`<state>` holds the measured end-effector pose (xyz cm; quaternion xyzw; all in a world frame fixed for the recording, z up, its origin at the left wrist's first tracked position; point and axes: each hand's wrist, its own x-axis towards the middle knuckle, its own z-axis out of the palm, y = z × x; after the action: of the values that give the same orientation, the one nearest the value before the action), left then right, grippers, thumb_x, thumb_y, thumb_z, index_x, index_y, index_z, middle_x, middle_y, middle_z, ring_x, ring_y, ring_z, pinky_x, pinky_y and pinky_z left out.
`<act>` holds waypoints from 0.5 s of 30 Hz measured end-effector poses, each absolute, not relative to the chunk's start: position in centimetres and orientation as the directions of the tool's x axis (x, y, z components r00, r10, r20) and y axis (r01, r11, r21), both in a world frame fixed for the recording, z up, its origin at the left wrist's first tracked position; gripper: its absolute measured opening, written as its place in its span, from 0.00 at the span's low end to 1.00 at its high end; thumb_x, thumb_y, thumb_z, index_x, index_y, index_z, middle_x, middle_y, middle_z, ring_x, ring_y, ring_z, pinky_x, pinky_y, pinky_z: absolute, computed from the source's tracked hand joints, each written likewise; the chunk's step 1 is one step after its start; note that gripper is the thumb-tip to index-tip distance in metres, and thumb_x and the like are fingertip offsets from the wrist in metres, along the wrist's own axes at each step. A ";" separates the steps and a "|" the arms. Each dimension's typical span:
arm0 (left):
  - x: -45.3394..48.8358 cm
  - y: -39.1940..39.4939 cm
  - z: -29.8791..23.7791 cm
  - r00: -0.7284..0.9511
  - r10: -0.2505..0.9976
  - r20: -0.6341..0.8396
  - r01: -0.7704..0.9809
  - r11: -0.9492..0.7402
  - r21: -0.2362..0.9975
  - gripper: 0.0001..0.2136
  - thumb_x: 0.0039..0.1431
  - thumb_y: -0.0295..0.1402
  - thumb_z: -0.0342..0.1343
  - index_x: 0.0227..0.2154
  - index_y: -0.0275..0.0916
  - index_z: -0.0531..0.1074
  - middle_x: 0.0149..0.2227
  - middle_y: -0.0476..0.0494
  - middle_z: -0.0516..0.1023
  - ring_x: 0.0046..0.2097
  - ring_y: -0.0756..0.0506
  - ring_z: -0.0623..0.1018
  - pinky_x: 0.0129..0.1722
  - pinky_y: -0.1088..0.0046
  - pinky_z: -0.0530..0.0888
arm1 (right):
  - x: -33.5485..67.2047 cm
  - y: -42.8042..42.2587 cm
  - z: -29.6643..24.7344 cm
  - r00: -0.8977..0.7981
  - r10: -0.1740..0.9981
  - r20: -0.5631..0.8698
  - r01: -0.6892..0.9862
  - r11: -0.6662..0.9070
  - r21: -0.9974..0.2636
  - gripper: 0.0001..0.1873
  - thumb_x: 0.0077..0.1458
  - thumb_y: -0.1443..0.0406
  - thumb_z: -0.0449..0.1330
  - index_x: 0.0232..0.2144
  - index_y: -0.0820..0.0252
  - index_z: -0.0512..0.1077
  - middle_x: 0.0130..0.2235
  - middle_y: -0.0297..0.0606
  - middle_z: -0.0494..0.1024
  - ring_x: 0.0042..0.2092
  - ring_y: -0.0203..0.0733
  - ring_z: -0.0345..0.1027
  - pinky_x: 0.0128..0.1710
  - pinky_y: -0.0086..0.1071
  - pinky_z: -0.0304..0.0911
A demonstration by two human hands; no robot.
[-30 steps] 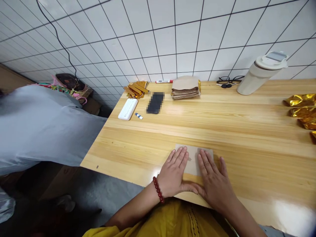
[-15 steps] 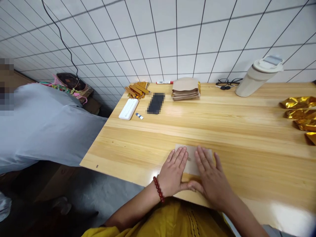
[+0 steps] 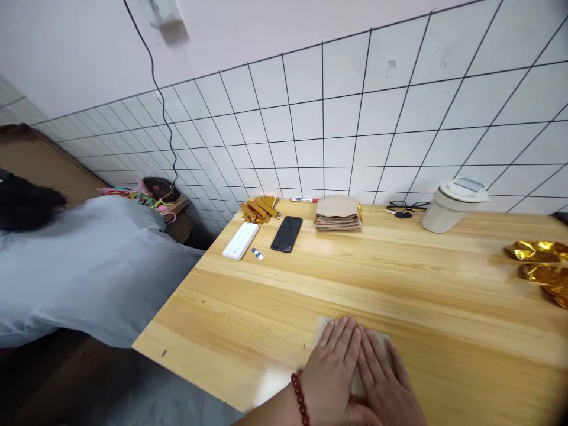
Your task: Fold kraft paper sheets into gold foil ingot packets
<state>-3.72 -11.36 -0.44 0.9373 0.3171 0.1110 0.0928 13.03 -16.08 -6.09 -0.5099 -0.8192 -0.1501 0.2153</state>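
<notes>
Both my hands lie flat, fingers stretched out, on a small brown paper sheet (image 3: 323, 326) near the front edge of the wooden table (image 3: 399, 284). My left hand (image 3: 333, 367), with a red bead bracelet at the wrist, covers the sheet's left half. My right hand (image 3: 385, 384) presses the right half, and the two hands touch side by side. Only the sheet's far corners show.
At the back stand a stack of brown paper (image 3: 338, 213), gold strips (image 3: 260, 209), a black phone (image 3: 287, 234), a white power bank (image 3: 240, 241), a red marker (image 3: 304, 200), glasses (image 3: 406, 208) and a white jug (image 3: 450, 204). Gold foil (image 3: 539, 266) lies right. A person in grey (image 3: 89, 266) bends at left.
The view has tilted up, so my hands and the sheet sit lower in the frame. My hands have drawn closer together on the sheet.
</notes>
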 end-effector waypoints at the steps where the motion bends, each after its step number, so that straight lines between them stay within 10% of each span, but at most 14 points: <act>1: -3.7 -11.3 -0.6 0.774 0.614 0.151 0.566 -0.780 0.267 0.52 0.53 0.65 0.43 0.68 0.29 0.37 0.69 0.33 0.46 0.70 0.37 0.49 0.68 0.58 0.55 | 13.1 -16.1 -6.1 -0.393 0.774 0.496 0.899 0.438 0.029 0.47 0.54 0.58 0.51 0.69 0.72 0.37 0.61 0.50 0.66 0.71 0.48 0.32 0.70 0.50 0.24; 8: -4.2 -11.3 -1.1 0.791 0.597 0.132 0.563 -0.795 0.224 0.50 0.56 0.61 0.46 0.68 0.27 0.38 0.69 0.30 0.46 0.70 0.37 0.49 0.68 0.58 0.54 | 13.0 -16.2 -5.7 -0.384 0.795 0.470 0.909 0.414 0.043 0.48 0.53 0.57 0.51 0.69 0.72 0.37 0.61 0.48 0.67 0.70 0.50 0.33 0.70 0.50 0.24; 15: -3.7 -10.5 -6.1 0.794 0.554 0.251 0.584 -0.809 -0.064 0.29 0.68 0.36 0.41 0.68 0.29 0.43 0.67 0.37 0.54 0.68 0.41 0.57 0.64 0.62 0.62 | 13.6 -15.2 -9.5 -0.377 0.692 0.615 0.920 0.356 0.164 0.46 0.49 0.60 0.51 0.68 0.66 0.42 0.57 0.40 0.72 0.70 0.45 0.34 0.71 0.48 0.28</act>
<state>-3.72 -10.47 -6.10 0.9446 0.3012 0.1108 -0.0693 13.58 -15.22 -9.51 -0.5094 -0.7913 -0.2499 0.2278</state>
